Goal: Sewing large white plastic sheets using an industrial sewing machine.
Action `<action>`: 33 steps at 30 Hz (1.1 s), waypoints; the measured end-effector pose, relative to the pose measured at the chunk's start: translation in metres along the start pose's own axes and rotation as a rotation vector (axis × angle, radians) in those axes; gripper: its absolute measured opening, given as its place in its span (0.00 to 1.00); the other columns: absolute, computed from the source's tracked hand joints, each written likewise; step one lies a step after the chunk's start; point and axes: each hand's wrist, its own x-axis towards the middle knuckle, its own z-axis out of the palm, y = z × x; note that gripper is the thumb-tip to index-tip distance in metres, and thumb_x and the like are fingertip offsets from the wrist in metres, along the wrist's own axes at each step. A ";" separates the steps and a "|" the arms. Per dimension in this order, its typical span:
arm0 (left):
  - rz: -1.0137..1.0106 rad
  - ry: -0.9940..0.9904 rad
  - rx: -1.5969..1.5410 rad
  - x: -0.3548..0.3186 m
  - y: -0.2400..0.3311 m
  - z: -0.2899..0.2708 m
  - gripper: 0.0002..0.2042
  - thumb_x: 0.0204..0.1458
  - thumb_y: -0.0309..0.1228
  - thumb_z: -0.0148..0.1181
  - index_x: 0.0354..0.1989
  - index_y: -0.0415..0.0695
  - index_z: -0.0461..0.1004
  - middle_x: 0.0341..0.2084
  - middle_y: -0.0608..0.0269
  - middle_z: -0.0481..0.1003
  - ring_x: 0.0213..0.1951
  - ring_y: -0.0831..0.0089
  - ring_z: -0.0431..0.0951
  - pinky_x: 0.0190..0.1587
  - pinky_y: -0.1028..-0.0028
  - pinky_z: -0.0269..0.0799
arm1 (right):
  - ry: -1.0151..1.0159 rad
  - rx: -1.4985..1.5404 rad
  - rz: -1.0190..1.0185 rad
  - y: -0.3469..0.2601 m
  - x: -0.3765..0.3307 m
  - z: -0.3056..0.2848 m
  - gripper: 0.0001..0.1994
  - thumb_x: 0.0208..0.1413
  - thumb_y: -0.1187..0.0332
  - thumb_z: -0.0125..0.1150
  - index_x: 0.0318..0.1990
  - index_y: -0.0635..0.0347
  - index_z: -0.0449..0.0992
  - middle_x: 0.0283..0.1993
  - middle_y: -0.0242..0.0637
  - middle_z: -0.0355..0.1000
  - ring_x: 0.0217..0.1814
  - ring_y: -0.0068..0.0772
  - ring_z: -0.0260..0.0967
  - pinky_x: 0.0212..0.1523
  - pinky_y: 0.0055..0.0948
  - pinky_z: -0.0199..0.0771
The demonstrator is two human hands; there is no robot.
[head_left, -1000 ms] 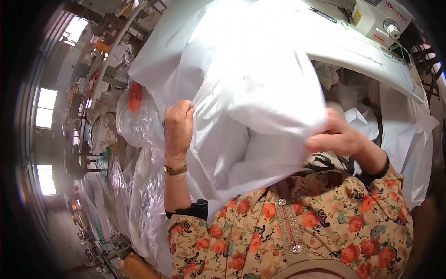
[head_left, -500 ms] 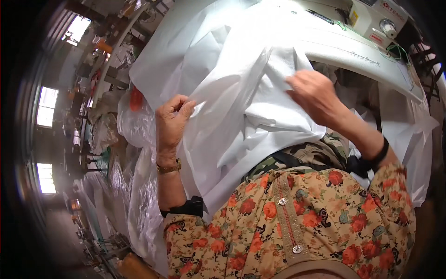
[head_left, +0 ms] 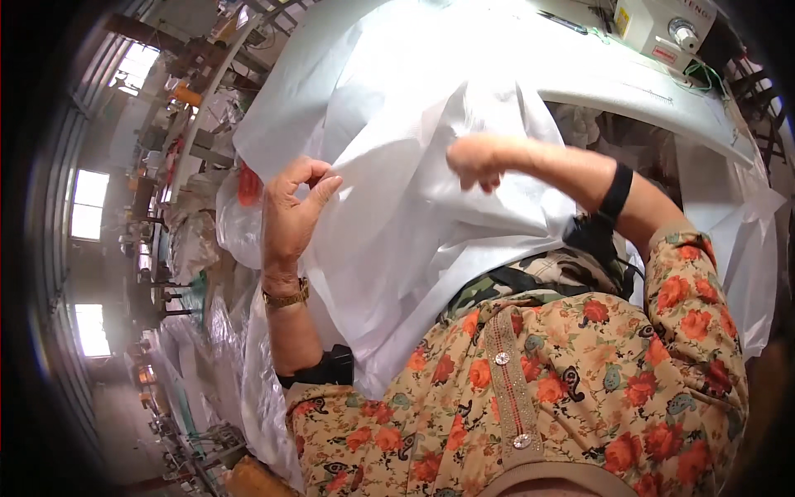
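Note:
A large white sheet (head_left: pixel 373 190) of thin, smooth material, cloth or plastic, drapes from the table over my lap in loose folds. At its left edge my left hand (head_left: pixel 290 207) pinches the material between thumb and fingers. My right hand (head_left: pixel 476 161) is over the middle of the sheet, its forearm crossing from the right. Its fingers are curled inward and a little blurred, and I cannot make out what, if anything, is in them.
A white table (head_left: pixel 613 91) with a ruler scale curves across the upper right. On it stand a white sewing machine head (head_left: pixel 662 37) and a dark slim tool (head_left: pixel 563 22). Clear plastic wrapping (head_left: pixel 236 219) bulges at the left, near cluttered equipment.
My right hand has swung left from the sheet's right side to over its middle. My left hand has shifted slightly left, still pinching the edge.

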 end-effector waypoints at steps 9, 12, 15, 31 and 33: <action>-0.098 -0.337 -0.240 -0.042 0.010 0.048 0.06 0.53 0.24 0.60 0.27 0.35 0.72 0.18 0.68 0.69 0.24 0.83 0.65 0.27 0.79 0.62 | 0.217 0.172 -0.439 -0.067 -0.111 0.053 0.12 0.56 0.63 0.56 0.30 0.64 0.75 0.26 0.47 0.74 0.32 0.50 0.74 0.36 0.45 0.73; -0.130 -0.420 -0.409 -0.058 0.015 0.085 0.08 0.54 0.26 0.58 0.27 0.34 0.71 0.17 0.66 0.67 0.23 0.83 0.63 0.25 0.78 0.60 | 0.222 0.163 -0.484 -0.084 -0.142 0.045 0.11 0.56 0.64 0.56 0.29 0.64 0.75 0.25 0.48 0.73 0.30 0.51 0.74 0.34 0.44 0.74; -0.272 -0.494 -0.608 -0.072 0.020 0.111 0.06 0.54 0.26 0.57 0.29 0.35 0.71 0.19 0.69 0.67 0.24 0.85 0.63 0.26 0.79 0.61 | 0.224 0.046 -0.466 -0.081 -0.135 0.063 0.10 0.53 0.67 0.55 0.28 0.64 0.76 0.25 0.47 0.74 0.30 0.49 0.75 0.32 0.43 0.74; -0.567 -0.311 -0.959 -0.081 0.049 0.136 0.08 0.60 0.29 0.55 0.28 0.40 0.69 0.22 0.78 0.65 0.26 0.90 0.60 0.26 0.85 0.57 | 0.368 -0.186 -0.837 -0.072 -0.133 0.089 0.07 0.46 0.70 0.57 0.28 0.65 0.73 0.23 0.41 0.71 0.26 0.39 0.72 0.24 0.38 0.70; -0.516 -0.308 -0.916 -0.083 0.037 0.138 0.09 0.59 0.28 0.56 0.27 0.40 0.69 0.21 0.79 0.64 0.25 0.90 0.60 0.26 0.85 0.56 | 0.797 0.115 -0.828 -0.053 -0.153 0.072 0.08 0.47 0.69 0.60 0.32 0.63 0.71 0.25 0.39 0.70 0.26 0.39 0.71 0.24 0.37 0.70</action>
